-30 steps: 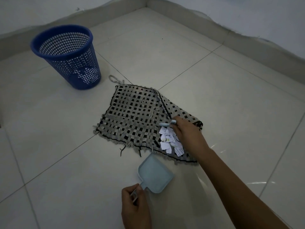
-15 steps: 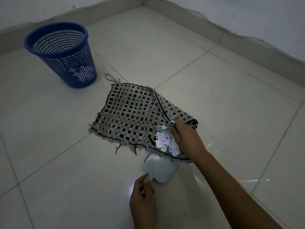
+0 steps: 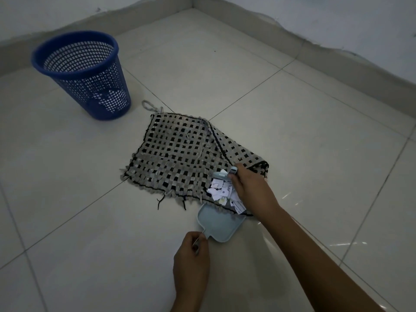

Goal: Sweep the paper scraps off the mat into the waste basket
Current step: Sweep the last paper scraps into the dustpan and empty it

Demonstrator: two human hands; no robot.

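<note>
While your right hand (image 3: 252, 188) rests over the near right corner of the mat (image 3: 180, 158), its grip is clenched around a small pale blue brush (image 3: 222, 174), whose head pokes out past your thumb and fingers toward the left. Paper scraps (image 3: 221, 192), white and torn small, lie in a loose heap on the mat just beside that hand, between the brush head and the mat's near edge. A few of them sit right at the fringe, touching or nearly touching the dustpan (image 3: 219, 224).

Your left hand (image 3: 192, 255) grasps the dustpan's thin handle, fingers curled round it; the handle itself is mostly hidden in the fist. The pan is light blue, lying flat on the floor (image 3: 78, 221), with its open mouth tucked against, possibly slightly under, the mat's near edge; the light is too dim to tell which.

Mat: woven, grey and black check, frayed along the near edge, with loose black threads trailing onto the tile. Its right side is folded over on itself. A loop of cord sticks out from the far left corner.

Waste basket (image 3: 83, 73): blue, perforated plastic, upright, well apart from the scraps, beyond the mat's far left corner. Pale bits show through the mesh near its bottom.

Floor: pale glossy tiles, running to a wall (image 3: 315, 14) and skirting at the back.
</note>
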